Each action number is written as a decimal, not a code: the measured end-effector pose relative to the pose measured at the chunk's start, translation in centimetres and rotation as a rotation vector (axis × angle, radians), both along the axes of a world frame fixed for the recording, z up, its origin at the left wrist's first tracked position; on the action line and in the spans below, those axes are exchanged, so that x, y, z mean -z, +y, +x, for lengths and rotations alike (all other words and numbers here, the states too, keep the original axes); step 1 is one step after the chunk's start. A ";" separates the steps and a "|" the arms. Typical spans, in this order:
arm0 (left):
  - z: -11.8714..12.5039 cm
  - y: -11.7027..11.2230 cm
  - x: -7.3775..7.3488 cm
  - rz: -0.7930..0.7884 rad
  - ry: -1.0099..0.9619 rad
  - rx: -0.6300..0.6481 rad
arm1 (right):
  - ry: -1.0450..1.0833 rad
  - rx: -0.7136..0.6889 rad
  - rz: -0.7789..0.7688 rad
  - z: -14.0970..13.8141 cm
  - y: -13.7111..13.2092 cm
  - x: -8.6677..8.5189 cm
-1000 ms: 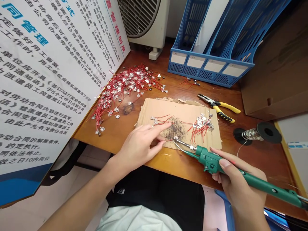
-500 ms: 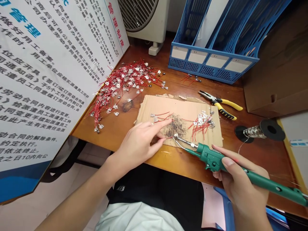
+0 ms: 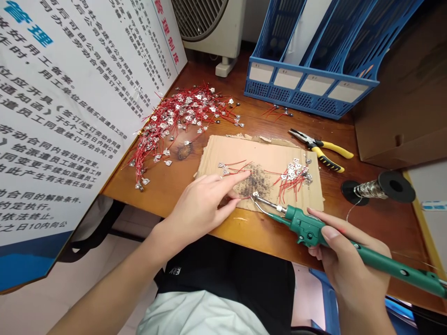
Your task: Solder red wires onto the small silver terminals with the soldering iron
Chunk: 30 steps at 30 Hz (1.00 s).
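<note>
Over the cardboard sheet, the right hand grips a green soldering iron, its tip angled up-left just beside the left hand (fingers spread, holding nothing visible), near red-wired terminals.

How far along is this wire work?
Looks done: the large heap of red wires with metal tabs. In hand: the right hand holds a soldering iron beside the left hand, whose fingers lie by a few wires on the cardboard. Left: perhaps the bunch at the cardboard's right, its state unclear.
</note>
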State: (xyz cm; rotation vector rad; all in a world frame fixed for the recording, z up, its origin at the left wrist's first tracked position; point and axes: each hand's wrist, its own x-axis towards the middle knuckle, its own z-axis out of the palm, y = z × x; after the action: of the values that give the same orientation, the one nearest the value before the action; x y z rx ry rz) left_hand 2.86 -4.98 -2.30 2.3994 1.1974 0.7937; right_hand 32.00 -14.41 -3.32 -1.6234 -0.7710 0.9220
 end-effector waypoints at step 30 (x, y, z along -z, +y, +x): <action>-0.1 0.0 0.0 -0.030 0.029 0.005 | -0.005 0.076 -0.012 -0.6 0.0 -0.6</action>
State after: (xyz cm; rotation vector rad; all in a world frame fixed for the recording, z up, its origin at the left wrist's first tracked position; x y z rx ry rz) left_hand 2.75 -4.99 -2.26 2.3965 1.2048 0.7361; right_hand 31.44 -14.40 -2.68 -1.6549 -0.7042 0.8701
